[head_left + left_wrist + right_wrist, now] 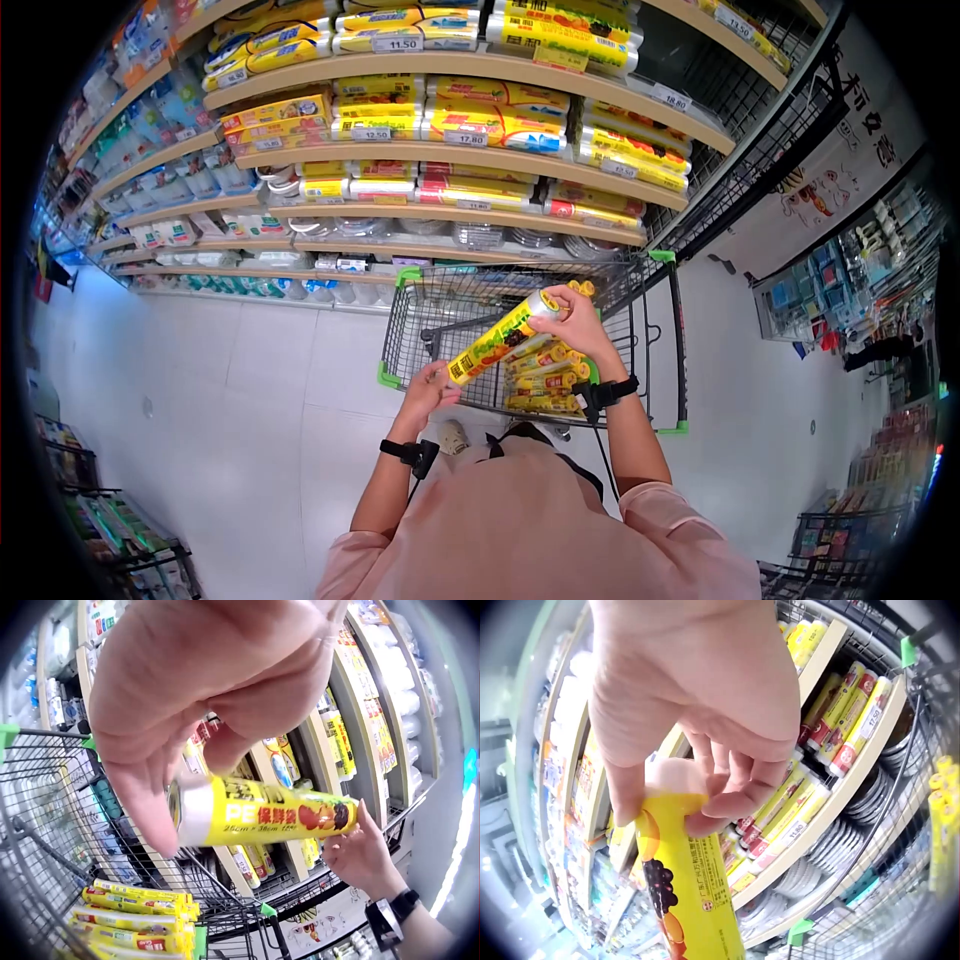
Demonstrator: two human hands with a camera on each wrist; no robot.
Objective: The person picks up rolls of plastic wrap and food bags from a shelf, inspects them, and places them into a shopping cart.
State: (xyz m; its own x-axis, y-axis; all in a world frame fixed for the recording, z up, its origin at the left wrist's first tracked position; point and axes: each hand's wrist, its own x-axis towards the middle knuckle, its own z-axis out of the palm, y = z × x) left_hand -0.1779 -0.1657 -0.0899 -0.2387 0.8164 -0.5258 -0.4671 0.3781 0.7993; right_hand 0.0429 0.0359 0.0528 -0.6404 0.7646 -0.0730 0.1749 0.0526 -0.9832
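Observation:
A yellow roll of PE food bags (500, 340), printed with fruit, slants over the shopping cart between the two hands. My right hand (578, 322) grips its upper, whitish end, thumb on one side and curled fingers on the other in the right wrist view. At the lower end, my left hand (428, 392) holds the roll by its rim; the left wrist view shows a finger against the end and another digit above it. Inside the cart (400, 330), several similar yellow rolls (545, 380) lie stacked below the right hand.
Shelves (450, 150) of yellow rolls and boxes with price tags stand just beyond the cart. Lower shelves carry stacked foil-like dishes (840, 844). White tiled floor (260, 370) spreads at the left; a rack of hanging goods (840, 280) stands at the right.

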